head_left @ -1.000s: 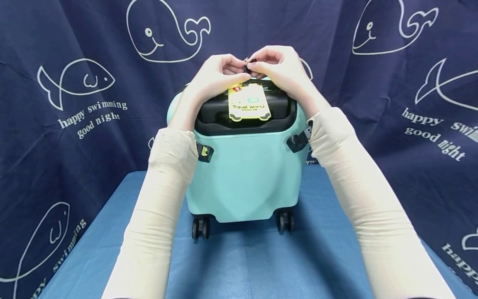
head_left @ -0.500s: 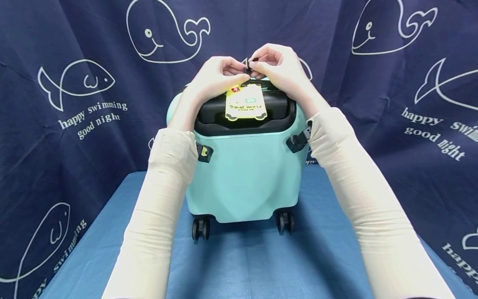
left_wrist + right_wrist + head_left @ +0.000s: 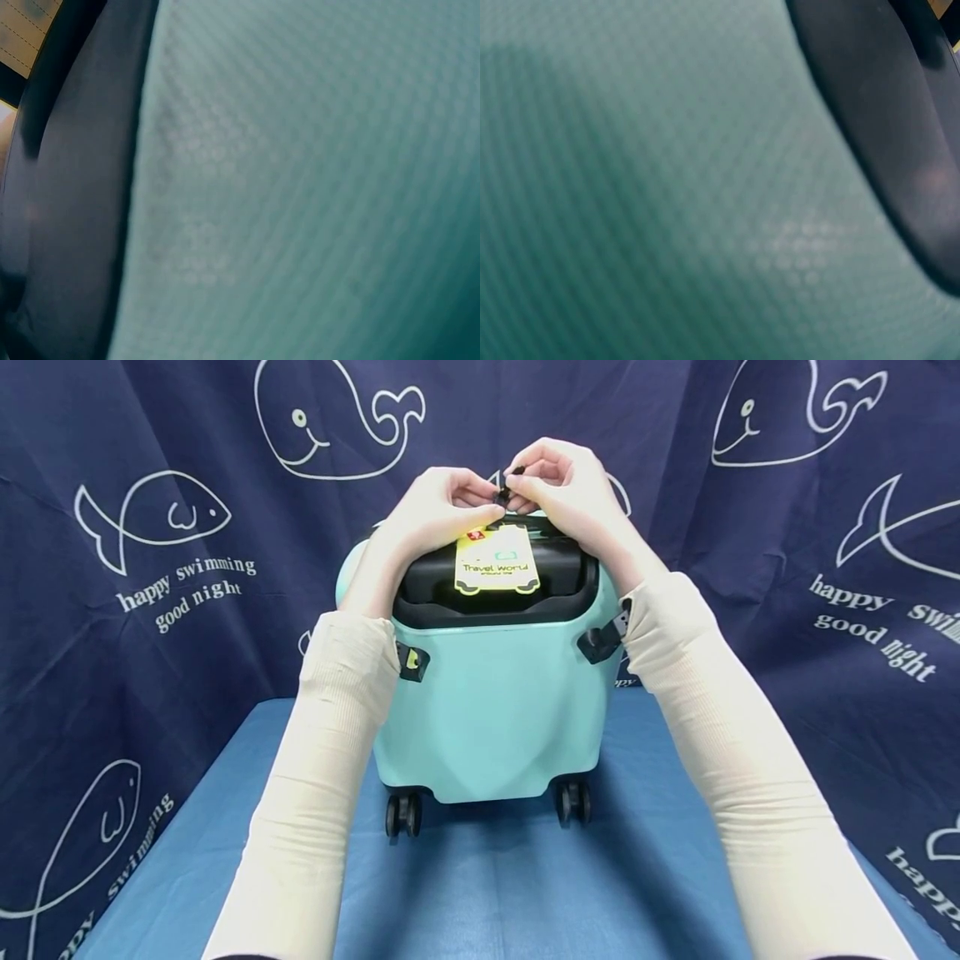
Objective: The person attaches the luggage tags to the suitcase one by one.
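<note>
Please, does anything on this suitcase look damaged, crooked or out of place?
Nothing stands out. The suitcase stands upright on its wheels without visible damage, and the yellow tag shows its print below the left hand and right hand.

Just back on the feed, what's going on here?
A person's left hand and right hand pinch a small black strap-like piece above a mint suitcase. A yellow tag reading Travel World shows just below, before the black top panel. The suitcase stands on its wheels on a blue surface. Whether the piece is fastened is unclear.
</note>
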Action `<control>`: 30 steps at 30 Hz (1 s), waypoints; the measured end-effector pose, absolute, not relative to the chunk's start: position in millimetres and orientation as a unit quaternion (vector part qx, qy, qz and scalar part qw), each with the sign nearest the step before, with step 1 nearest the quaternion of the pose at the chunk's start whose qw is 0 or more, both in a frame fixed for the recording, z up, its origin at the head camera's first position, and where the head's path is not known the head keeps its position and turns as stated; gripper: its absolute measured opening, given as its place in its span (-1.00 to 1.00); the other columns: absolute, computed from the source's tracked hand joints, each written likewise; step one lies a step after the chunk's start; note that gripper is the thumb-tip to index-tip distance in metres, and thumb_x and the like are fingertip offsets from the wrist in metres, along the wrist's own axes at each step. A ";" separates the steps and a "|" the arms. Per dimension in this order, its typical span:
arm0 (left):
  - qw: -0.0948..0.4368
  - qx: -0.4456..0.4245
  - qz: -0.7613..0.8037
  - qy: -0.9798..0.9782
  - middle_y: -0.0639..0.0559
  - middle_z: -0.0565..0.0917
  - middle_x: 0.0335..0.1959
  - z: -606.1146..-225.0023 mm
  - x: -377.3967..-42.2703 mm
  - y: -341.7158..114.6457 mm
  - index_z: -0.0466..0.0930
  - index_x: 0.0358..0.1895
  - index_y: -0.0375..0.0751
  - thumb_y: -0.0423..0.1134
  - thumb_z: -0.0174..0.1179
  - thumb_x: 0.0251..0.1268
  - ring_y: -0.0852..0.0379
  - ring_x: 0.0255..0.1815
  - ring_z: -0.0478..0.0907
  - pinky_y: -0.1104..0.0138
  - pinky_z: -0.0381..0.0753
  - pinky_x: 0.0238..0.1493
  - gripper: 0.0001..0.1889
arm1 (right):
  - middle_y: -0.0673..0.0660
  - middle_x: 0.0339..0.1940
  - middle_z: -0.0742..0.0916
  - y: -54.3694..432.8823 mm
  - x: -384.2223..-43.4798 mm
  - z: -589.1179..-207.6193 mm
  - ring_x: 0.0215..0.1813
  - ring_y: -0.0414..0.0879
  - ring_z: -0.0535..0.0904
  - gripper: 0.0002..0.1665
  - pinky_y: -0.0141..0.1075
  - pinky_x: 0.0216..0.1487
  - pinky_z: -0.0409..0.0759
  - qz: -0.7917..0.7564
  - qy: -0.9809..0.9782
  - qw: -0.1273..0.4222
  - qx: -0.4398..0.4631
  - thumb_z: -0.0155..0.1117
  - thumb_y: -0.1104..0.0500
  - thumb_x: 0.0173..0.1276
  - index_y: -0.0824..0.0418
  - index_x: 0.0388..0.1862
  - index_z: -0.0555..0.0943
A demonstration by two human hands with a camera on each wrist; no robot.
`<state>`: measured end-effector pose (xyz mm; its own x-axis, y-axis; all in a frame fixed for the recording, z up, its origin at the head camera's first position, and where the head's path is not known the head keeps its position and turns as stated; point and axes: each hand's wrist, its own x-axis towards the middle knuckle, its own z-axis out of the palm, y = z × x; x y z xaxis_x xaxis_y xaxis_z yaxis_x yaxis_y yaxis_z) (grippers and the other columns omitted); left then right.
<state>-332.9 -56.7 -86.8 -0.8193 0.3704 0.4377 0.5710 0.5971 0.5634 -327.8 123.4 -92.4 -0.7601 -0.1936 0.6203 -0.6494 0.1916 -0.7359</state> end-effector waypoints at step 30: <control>0.140 -0.260 -0.369 -0.881 -0.02 0.68 -0.13 -87.2 -331.4 -56.3 0.59 0.01 -0.20 -0.09 0.26 0.18 0.29 -0.20 0.59 0.53 0.45 -0.03 -0.63 | 0.01 -0.55 0.68 125.9 -328.3 -92.3 -0.51 -0.17 0.59 -0.87 -0.45 -0.35 0.58 0.597 -0.726 0.210 0.268 0.24 0.28 0.27 0.17 -0.25 0.47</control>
